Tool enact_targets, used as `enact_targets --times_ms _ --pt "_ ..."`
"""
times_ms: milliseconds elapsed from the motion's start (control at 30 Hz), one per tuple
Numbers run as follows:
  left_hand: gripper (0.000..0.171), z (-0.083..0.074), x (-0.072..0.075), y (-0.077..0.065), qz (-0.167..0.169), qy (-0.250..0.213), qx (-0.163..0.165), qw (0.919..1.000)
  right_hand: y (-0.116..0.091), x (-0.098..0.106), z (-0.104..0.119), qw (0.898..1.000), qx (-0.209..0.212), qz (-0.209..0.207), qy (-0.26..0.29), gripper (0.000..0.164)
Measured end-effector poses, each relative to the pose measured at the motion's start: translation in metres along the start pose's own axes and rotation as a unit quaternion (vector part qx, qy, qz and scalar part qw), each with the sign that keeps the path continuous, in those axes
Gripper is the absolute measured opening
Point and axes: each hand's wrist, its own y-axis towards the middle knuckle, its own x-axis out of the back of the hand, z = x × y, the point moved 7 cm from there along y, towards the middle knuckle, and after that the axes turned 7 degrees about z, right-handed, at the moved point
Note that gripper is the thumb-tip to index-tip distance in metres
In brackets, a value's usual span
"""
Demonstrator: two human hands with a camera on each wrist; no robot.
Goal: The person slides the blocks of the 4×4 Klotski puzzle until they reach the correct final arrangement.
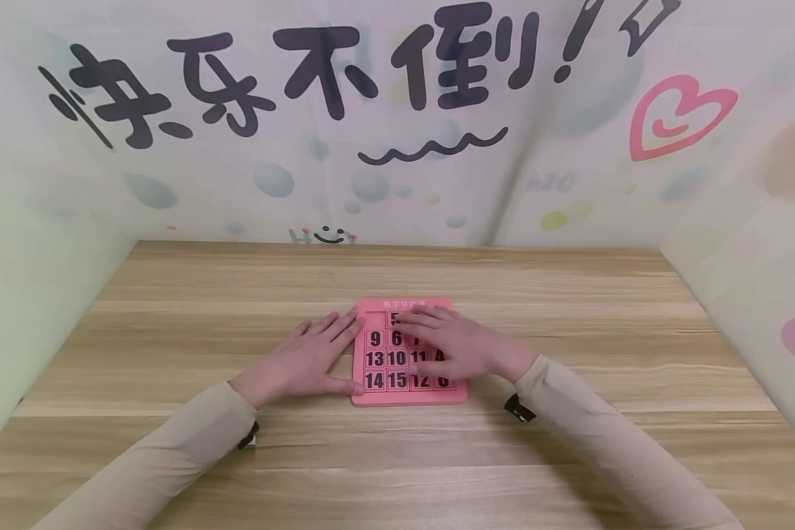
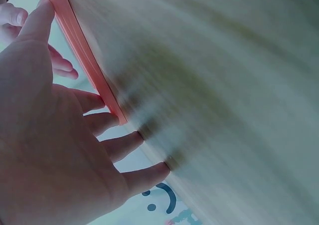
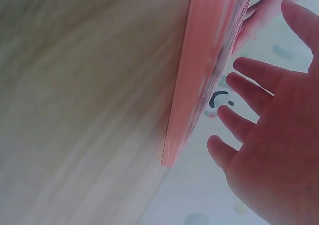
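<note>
A pink number sliding puzzle (image 1: 409, 399) lies flat on the table. Black-numbered tiles fill most of its frame, with a bare slot (image 1: 375, 321) at the top left beside the 5 tile (image 1: 394, 320). My left hand (image 1: 299, 359) rests at the puzzle's left edge, its fingers spread; the thumb touches the lower-left corner and two fingertips meet the side in the left wrist view. Over the right half of the puzzle is my right hand (image 1: 464, 346), fingers extended and fingertips near the 5 tile. It hides several tiles on that side.
The wood-grain table (image 1: 397, 471) runs back to a printed wall cloth (image 1: 238, 184) with large black characters. Similar cloth stands along the left and right sides. Dark straps (image 1: 520, 408) show at the cuffs of both light sleeves.
</note>
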Motion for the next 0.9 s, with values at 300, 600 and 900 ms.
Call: enact_targets --times_ms 300,600,900 --pt "0.102 -0.0001 -0.0001 0.0003 0.002 0.0 0.003 1.0 -0.0031 0.0018 -0.004 1.0 -0.002 -0.004 0.001 0.069" --pt "0.103 0.0006 -0.0002 0.0008 0.003 0.003 0.006 1.0 -0.0024 -0.0006 -0.0065 1.0 -0.005 -0.002 0.001 0.07" --pt "0.102 0.0001 -0.0005 0.0008 0.001 0.001 0.004 1.0 -0.0013 -0.0011 -0.0063 1.0 -0.002 -0.003 -0.007 0.07"
